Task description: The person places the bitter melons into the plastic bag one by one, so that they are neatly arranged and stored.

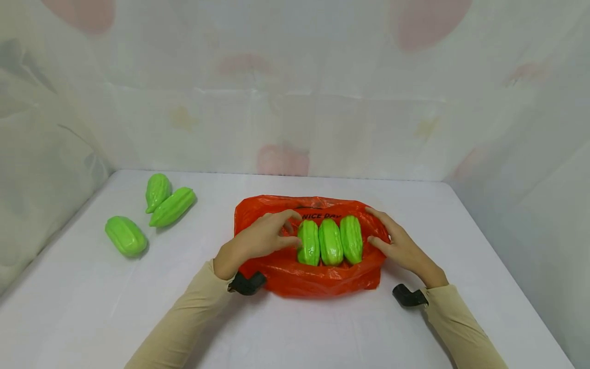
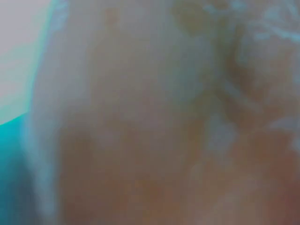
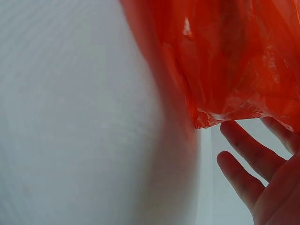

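Observation:
A red plastic bag (image 1: 318,286) with black lettering lies with its mouth spread, and three green ridged vegetables stand side by side in it: left (image 1: 309,245), middle (image 1: 330,245) and right (image 1: 352,241). At the left one's side is my left hand (image 1: 262,237), thumb and fingers parted and bent over the bag. My right hand (image 1: 403,248) rests at the bag's right edge, thumb and forefinger spread apart over the rim. In the right wrist view, separated fingers of my right hand (image 3: 262,168) extend beside the red bag (image 3: 225,61). The left wrist view is a blur.
On the left of the white table (image 1: 92,307) lie three more green vegetables: one at the back (image 1: 158,190), one slanted against it (image 1: 172,207), and one nearer the front (image 1: 126,236). Patterned sheeting (image 1: 345,133) hangs behind and at both sides.

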The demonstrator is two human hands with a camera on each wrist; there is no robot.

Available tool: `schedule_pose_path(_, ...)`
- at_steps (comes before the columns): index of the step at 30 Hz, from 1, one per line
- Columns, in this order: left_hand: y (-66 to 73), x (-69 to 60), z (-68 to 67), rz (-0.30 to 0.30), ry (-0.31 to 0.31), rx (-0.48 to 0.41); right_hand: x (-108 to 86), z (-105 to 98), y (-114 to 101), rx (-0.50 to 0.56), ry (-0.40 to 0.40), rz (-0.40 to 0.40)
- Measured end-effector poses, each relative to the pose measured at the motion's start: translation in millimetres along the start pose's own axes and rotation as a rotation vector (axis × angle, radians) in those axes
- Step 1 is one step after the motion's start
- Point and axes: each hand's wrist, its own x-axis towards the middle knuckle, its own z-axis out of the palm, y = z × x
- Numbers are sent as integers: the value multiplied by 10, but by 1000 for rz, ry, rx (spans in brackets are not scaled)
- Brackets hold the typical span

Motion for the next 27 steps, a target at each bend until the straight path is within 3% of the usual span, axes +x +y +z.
schedule_pose_path(7, 21, -60, -153, 26, 49, -7, -1, -2, 11, -19, 1, -6)
schedule_pose_path(15, 28, -117, -286, 50, 145, -26, -8, -5, 22, -24, 1, -6)
schedule_pose_path(27, -37, -164, -433, 87, 190, -61, -8, -1, 25, -22, 2, -9)
